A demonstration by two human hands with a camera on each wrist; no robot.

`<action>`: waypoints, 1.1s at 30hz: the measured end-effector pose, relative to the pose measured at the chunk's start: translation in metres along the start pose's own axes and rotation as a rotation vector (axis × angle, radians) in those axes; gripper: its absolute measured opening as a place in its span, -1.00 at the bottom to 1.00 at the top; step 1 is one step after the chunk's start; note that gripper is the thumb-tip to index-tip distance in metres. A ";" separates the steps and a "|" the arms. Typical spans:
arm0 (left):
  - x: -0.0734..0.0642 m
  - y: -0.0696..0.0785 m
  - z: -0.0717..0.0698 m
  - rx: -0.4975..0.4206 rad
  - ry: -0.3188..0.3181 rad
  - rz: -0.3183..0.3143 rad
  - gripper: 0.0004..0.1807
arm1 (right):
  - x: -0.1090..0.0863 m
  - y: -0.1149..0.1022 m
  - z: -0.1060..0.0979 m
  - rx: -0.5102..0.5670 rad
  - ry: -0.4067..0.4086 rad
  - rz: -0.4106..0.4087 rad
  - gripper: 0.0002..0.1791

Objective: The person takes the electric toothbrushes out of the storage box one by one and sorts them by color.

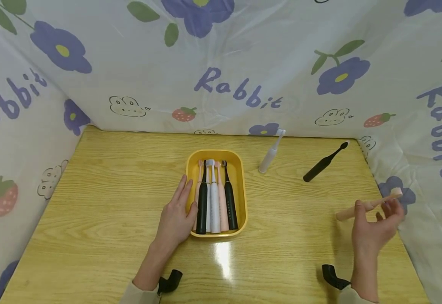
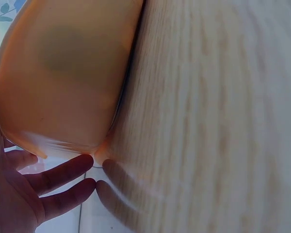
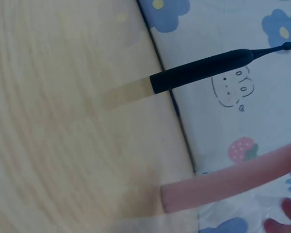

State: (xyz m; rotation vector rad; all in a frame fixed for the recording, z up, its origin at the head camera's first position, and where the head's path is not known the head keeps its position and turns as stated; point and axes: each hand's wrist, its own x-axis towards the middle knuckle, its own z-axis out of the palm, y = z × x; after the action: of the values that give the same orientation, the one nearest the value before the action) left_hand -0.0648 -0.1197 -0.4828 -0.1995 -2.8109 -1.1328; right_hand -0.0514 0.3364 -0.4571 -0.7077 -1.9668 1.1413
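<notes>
My left hand (image 1: 176, 217) rests along the left side of a yellow tray (image 1: 242, 185), its fingers against the wall; in the left wrist view, the tray (image 2: 68, 73) looms beside my fingers (image 2: 63, 174). Inside lie several electric toothbrushes, among them a black one (image 1: 203, 207), a white one (image 1: 214, 207) and a pink one (image 1: 221, 202). On the right, my right hand (image 1: 375, 230) holds another pink toothbrush (image 1: 346, 214) near its neck, head up, handle bottom at the tabletop. The right wrist view shows its handle (image 3: 223, 184), the grip itself mostly out of frame.
A white toothbrush (image 1: 268, 159) and a black toothbrush (image 1: 320, 166) stand upright to the right of the tray. The wooden table (image 1: 110, 190) is bordered at the back and sides by a printed cloth (image 1: 148, 67).
</notes>
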 end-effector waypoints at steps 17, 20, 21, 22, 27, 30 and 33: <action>-0.002 0.002 0.002 0.013 -0.003 -0.019 -0.32 | -0.045 -0.107 0.059 0.625 0.140 -0.385 -0.85; -0.001 0.002 0.002 0.018 -0.001 -0.017 -0.32 | -0.064 -0.108 0.081 0.728 -0.160 -0.371 -0.77; -0.001 0.002 0.002 0.019 -0.001 -0.016 -0.32 | -0.070 -0.108 0.088 0.733 -0.269 -0.351 -0.73; -0.001 0.002 0.002 0.019 0.000 -0.015 -0.32 | -0.077 -0.109 0.095 0.738 -0.376 -0.324 -0.70; 0.000 0.003 0.005 0.015 0.006 -0.009 -0.32 | -0.104 -0.114 0.127 0.609 -0.852 -0.172 -0.50; -0.001 0.004 0.007 0.010 -0.001 -0.009 -0.31 | -0.113 -0.113 0.144 0.493 -1.073 -0.092 -0.37; -0.001 0.005 0.009 0.007 -0.010 -0.010 -0.31 | -0.118 -0.113 0.159 0.421 -1.215 -0.012 -0.27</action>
State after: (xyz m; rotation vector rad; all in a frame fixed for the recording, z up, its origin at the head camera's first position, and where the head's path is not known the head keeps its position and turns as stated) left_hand -0.0635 -0.1099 -0.4862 -0.1912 -2.8274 -1.1268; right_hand -0.1239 0.1204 -0.4471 0.3597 -2.4463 2.1911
